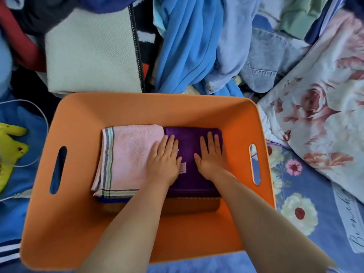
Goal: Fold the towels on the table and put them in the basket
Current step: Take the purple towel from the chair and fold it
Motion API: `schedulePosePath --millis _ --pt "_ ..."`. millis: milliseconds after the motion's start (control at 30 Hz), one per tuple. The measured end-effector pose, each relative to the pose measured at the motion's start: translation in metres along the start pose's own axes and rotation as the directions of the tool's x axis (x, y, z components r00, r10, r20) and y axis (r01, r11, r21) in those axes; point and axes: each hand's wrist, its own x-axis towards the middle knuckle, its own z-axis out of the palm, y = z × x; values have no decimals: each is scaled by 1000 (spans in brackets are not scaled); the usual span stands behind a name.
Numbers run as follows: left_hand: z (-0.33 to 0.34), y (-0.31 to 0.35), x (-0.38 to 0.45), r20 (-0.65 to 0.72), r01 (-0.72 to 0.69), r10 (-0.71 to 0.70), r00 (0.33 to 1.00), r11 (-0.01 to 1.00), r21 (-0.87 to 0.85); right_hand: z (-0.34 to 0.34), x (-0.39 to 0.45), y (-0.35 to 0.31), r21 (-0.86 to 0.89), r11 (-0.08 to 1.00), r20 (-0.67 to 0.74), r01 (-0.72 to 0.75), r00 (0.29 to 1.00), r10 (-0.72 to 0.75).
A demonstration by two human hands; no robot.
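Folded purple towel (192, 180) beside folded pink towel (128, 154), inside orange basket (137, 109)

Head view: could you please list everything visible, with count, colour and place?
basket: one, orange, centre, with a handle slot in each side wall
pink towel: one, folded, striped edge, left inside the basket
purple towel: one, folded, right inside the basket, beside the pink towel
lower towels: blue and brown edges under the top two, count unclear
clothes pile: many, blue, white, red, green, beyond the basket
floral sheet: one, blue, right
yellow object: one, far left
left hand: flat, presses the purple towel at the pink towel's edge
right hand: flat on the purple towel
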Motion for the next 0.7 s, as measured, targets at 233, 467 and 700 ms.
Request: schedulePosePath --millis 233,467,700 --pt "-42 1 -25 245 17 10 969 994 -107 -21 -40 -3 78 997 75 20 997 -25" --pt "-89 -4 -93 315 2 36 948 993 -118 -34 -108 0 174 982 151 70 984 -96" --pt "-112 2 -164 259 80 -9 966 961 -265 -49 -177 4 213 959 -2 185 982 -189"
